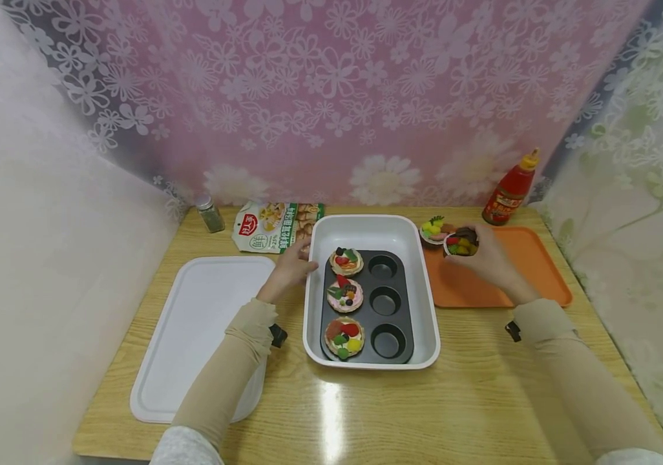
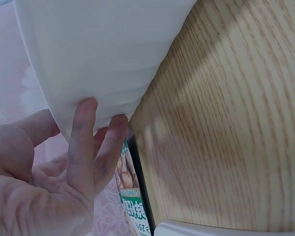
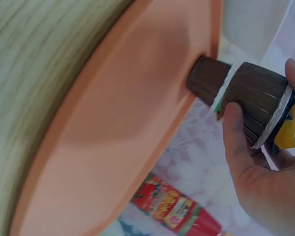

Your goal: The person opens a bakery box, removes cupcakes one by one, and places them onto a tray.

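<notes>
A white basin (image 1: pixel 430 310) holds a black muffin tin (image 1: pixel 404 303). Its left three cups carry toy tarts (image 1: pixel 344 296) topped with fruit, and the right three cups (image 1: pixel 386 300) are bare. My left hand (image 1: pixel 304 258) rests its straight fingers (image 2: pixel 83 137) against the basin's left outer wall (image 2: pixel 103 54). Over the orange tray (image 1: pixel 541 274), my right hand (image 1: pixel 466 250) grips a brown-cupped toy tart (image 1: pixel 461 244) with bright toppings. The brown ribbed cup (image 3: pixel 250 93) sits between thumb and fingers (image 3: pixel 236 132). A second tart (image 1: pixel 433 229) lies just behind it, at the tray's far left corner.
A flat white lid (image 1: pixel 203 323) lies left of the basin. At the back stand a small spice jar (image 1: pixel 210 214), a printed food packet (image 1: pixel 276 226) and a red sauce bottle (image 1: pixel 508 190). Floral curtains close in the wooden table (image 1: pixel 471 394) on three sides.
</notes>
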`<state>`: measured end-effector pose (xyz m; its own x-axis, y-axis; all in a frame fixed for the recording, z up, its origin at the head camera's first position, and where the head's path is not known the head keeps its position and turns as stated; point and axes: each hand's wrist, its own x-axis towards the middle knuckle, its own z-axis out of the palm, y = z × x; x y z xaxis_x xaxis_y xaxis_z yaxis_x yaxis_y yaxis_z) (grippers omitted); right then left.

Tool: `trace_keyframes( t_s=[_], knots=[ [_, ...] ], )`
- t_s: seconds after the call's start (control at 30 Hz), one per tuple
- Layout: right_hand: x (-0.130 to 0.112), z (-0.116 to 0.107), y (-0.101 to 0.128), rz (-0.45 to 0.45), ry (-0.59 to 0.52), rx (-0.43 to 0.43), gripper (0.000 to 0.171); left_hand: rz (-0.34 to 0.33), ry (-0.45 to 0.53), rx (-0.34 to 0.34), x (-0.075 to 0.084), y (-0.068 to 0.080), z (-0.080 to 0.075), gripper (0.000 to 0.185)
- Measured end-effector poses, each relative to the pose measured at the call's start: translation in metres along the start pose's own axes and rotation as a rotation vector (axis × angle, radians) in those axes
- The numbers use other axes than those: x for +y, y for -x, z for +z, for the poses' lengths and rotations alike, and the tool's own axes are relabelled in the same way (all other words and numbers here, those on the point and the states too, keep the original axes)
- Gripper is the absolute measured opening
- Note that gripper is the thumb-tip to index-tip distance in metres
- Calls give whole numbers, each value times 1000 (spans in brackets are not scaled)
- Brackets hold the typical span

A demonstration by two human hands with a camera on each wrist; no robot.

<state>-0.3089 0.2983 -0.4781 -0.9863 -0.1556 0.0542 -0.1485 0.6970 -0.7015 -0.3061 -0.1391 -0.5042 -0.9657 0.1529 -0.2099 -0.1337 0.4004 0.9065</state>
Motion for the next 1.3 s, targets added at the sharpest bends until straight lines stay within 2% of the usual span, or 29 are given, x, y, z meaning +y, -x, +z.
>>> trace_keyframes(
  t_s=[0.3,0.6,1.0,1.3],
  knots=[
    [29,-7,-11,110,42,25,92,-4,-8,4,0,2,1,66],
    [47,-8,-30,180,69,61,98,-4,-11,6,-1,2,-1,66],
    [66,-4,-49,203,93,87,97,12,-10,25,-1,0,0,64],
    [63,0,-58,236,121,77,98,15,-19,36,-4,-1,0,63]
  ],
)
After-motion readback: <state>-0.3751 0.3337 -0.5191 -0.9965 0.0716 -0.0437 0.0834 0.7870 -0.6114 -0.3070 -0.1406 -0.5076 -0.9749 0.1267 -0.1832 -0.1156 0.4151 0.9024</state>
